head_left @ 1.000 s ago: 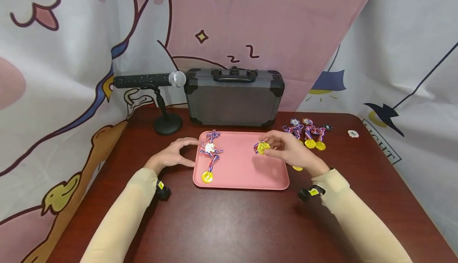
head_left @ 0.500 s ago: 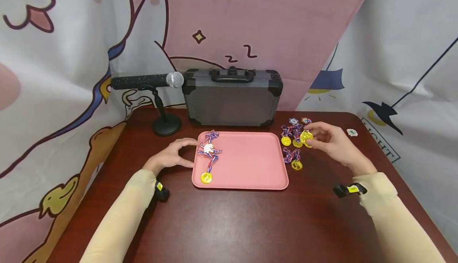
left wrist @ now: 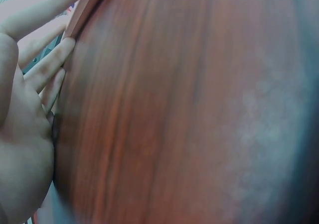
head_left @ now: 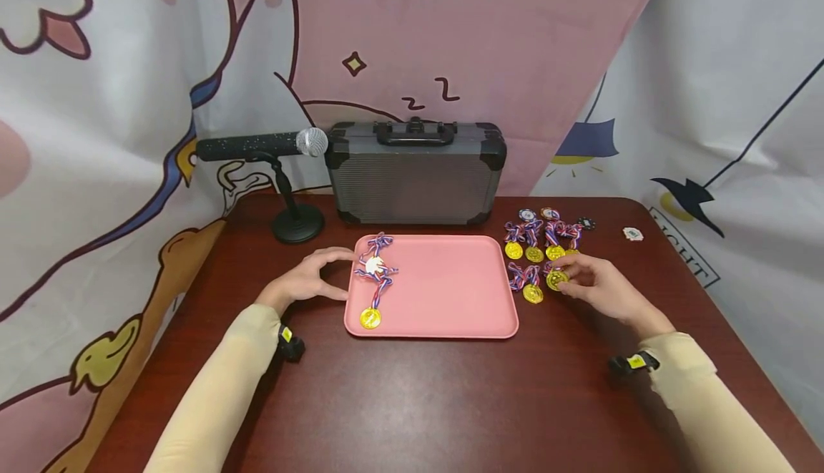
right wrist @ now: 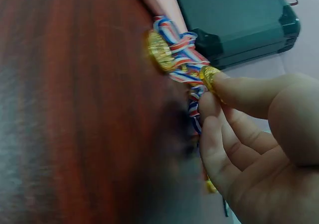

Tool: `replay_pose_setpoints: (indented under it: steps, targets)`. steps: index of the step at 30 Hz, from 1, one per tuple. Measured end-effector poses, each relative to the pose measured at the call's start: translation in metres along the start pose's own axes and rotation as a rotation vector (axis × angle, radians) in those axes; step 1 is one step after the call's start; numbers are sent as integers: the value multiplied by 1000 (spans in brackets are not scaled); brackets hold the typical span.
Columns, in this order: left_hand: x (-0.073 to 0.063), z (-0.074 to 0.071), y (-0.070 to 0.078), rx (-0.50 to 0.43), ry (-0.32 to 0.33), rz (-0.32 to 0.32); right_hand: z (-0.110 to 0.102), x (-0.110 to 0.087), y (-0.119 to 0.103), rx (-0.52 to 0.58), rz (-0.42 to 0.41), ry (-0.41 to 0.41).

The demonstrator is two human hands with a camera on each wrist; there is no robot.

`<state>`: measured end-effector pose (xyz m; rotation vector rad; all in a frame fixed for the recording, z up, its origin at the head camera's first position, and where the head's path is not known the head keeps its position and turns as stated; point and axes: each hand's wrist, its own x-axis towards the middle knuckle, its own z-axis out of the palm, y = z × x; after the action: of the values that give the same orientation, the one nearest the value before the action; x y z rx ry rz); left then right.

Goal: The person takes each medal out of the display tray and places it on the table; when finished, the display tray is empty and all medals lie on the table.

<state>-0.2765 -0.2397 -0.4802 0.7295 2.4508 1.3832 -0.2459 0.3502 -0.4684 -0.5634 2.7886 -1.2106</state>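
At the left edge of the pink tray (head_left: 444,294) my left hand (head_left: 307,278) rests with thumb and fingers spread. In the left wrist view its fingertips (left wrist: 69,44) lie right at the tray's rim. My right hand (head_left: 601,288), to the right of the tray, pinches a gold medal (right wrist: 208,77) between thumb and fingers. A striped ribbon trails from this medal beside another gold medal (head_left: 532,293) on the table. Inside the tray, along its left side, lie a gold medal (head_left: 370,318) and a glare-whitened medal (head_left: 375,265) with red, white and blue ribbons.
Beyond the right hand sit several ribboned medals (head_left: 513,250) and some poker chips (head_left: 527,215), with a white chip (head_left: 633,234) farther right. Behind the tray stands a grey case (head_left: 415,183). A microphone (head_left: 257,145) on a stand (head_left: 297,224) is at the back left.
My right hand has carried the medal from above the tray's right part out to the right, then lowered it toward the table near the other medals. The left hand stays at the tray edge.
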Motion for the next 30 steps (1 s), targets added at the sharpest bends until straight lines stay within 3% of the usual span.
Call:
replay_pose_setpoints:
  steps: [4,9,18,27,30]
  targets:
    - [5,0,-21,25,-3,5,5,-2,4,-111,16,-21]
    - [5,0,-22,23,4,9,9,-5,4,-226,-3,-40]
    - [6,2,-22,-3,11,-4,14,-5,-6,-322,-101,-67]
    - [-4,0,12,-16,8,-7,18,-1,-13,-351,-92,-89]
    - [-5,0,14,-15,5,4,16,-2,-14,-364,-79,-98]
